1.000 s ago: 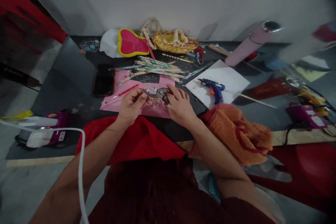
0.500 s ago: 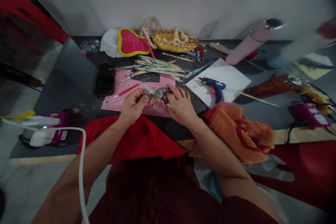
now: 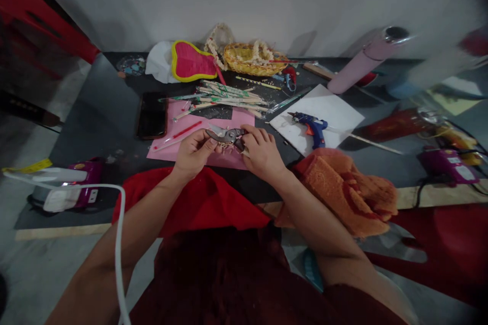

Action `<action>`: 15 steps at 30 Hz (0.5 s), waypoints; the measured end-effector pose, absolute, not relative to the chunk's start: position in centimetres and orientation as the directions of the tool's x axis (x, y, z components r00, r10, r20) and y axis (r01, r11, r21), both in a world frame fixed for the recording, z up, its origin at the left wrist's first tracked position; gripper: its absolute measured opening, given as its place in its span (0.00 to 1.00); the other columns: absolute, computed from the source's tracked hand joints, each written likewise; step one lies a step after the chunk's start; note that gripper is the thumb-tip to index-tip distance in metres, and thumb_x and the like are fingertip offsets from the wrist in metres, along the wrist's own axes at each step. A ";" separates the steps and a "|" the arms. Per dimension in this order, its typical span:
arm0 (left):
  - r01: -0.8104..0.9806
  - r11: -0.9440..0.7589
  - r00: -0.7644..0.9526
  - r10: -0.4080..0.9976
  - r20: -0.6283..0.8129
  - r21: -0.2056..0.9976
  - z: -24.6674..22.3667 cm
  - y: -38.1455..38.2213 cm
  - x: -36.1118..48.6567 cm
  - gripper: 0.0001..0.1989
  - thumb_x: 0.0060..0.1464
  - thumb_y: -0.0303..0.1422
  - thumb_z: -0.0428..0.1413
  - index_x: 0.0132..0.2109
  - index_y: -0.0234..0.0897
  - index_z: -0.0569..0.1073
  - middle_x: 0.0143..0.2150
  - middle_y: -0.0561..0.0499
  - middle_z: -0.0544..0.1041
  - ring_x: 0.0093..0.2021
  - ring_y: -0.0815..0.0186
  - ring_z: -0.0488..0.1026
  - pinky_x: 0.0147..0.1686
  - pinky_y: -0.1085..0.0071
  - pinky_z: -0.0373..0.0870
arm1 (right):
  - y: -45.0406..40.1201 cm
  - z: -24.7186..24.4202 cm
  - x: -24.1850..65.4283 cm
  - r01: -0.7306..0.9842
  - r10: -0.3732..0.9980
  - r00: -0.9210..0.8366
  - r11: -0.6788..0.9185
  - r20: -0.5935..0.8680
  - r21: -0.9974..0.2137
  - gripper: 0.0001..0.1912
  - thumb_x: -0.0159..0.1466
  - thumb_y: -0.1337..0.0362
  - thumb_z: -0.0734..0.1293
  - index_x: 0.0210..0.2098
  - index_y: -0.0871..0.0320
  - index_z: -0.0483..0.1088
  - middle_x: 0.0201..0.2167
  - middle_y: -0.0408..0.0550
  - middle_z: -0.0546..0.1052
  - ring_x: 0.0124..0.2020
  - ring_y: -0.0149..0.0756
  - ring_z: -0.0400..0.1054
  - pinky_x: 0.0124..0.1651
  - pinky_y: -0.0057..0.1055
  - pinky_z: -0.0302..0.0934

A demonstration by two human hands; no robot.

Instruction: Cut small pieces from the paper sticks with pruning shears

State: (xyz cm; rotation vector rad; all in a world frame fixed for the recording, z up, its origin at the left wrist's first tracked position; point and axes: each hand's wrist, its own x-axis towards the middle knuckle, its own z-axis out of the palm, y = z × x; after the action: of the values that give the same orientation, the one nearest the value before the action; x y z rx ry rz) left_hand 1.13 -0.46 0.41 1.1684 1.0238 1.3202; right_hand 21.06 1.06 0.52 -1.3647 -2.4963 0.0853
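My right hand point(image 3: 263, 153) is closed around the handles of a pair of pruning shears point(image 3: 230, 135), whose blades point left. My left hand point(image 3: 193, 153) is closed in a pinch at the blade end; what is between its fingers is too small to make out. Beneath the shears, small pale cut pieces point(image 3: 227, 148) lie on a pink sheet point(image 3: 171, 148). A red stick point(image 3: 186, 130) rests on that sheet beside my left hand. Just beyond the hands is a pile of wooden chopsticks point(image 3: 229, 95) with green-printed wrappers.
Left of the sheet lies a phone point(image 3: 152, 116). On the right, a blue glue gun point(image 3: 313, 126) rests on a white board point(image 3: 339, 106), near an orange towel point(image 3: 346, 190). A wicker basket point(image 3: 244, 65) and a pink bottle point(image 3: 362, 63) stand along the wall.
The shears have turned slightly in my right hand, and their handles look a little closer together. Both hands stay in nearly the same place.
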 end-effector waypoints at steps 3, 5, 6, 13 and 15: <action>-0.155 -0.111 0.044 0.992 0.119 0.982 0.6 -0.6 1.0 0.13 0.52 0.40 0.60 0.30 0.33 0.73 0.24 0.52 0.74 0.22 0.74 0.66 0.24 0.77 0.63 | 1.2 0.2 20.9 0.811 0.857 -0.443 0.508 0.263 -0.289 0.25 0.62 0.58 0.60 0.56 0.62 0.59 0.57 0.58 0.66 0.52 0.48 0.61 0.50 0.42 0.55; -0.136 -0.130 0.059 0.989 0.139 0.982 0.7 -0.8 1.0 0.12 0.52 0.39 0.60 0.30 0.33 0.73 0.24 0.52 0.74 0.22 0.74 0.66 0.24 0.77 0.63 | 1.2 0.1 20.8 0.816 0.865 -0.434 0.496 0.253 -0.295 0.33 0.62 0.55 0.61 0.62 0.64 0.51 0.56 0.59 0.67 0.51 0.49 0.62 0.51 0.43 0.55; -0.126 -0.138 0.063 0.987 0.147 0.982 0.8 -0.9 1.0 0.12 0.52 0.39 0.59 0.30 0.33 0.73 0.24 0.52 0.74 0.21 0.74 0.65 0.24 0.77 0.63 | 1.2 0.2 20.8 0.823 0.867 -0.440 0.494 0.235 -0.280 0.35 0.62 0.55 0.61 0.64 0.63 0.49 0.55 0.59 0.67 0.51 0.49 0.62 0.51 0.43 0.55; -0.146 -0.163 0.090 0.980 0.178 0.976 1.4 -1.2 1.3 0.12 0.53 0.38 0.59 0.29 0.33 0.73 0.22 0.53 0.73 0.22 0.74 0.66 0.25 0.77 0.63 | 1.0 1.0 20.5 0.845 0.884 -0.440 0.467 0.157 -0.260 0.29 0.60 0.67 0.60 0.61 0.56 0.56 0.49 0.54 0.70 0.49 0.46 0.62 0.51 0.40 0.56; -0.142 -0.164 0.087 0.980 0.177 0.976 1.3 -1.2 1.2 0.11 0.53 0.38 0.59 0.29 0.33 0.73 0.23 0.52 0.73 0.22 0.74 0.66 0.25 0.77 0.63 | 1.1 1.0 20.4 0.844 0.888 -0.434 0.460 0.151 -0.276 0.27 0.61 0.67 0.58 0.60 0.57 0.57 0.49 0.54 0.70 0.49 0.46 0.62 0.50 0.39 0.57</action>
State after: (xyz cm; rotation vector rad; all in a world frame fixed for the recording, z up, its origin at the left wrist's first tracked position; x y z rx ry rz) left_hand 1.24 -1.20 1.34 1.2762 0.9504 1.3190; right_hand 20.42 1.05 0.95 -1.4855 -2.4389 0.2297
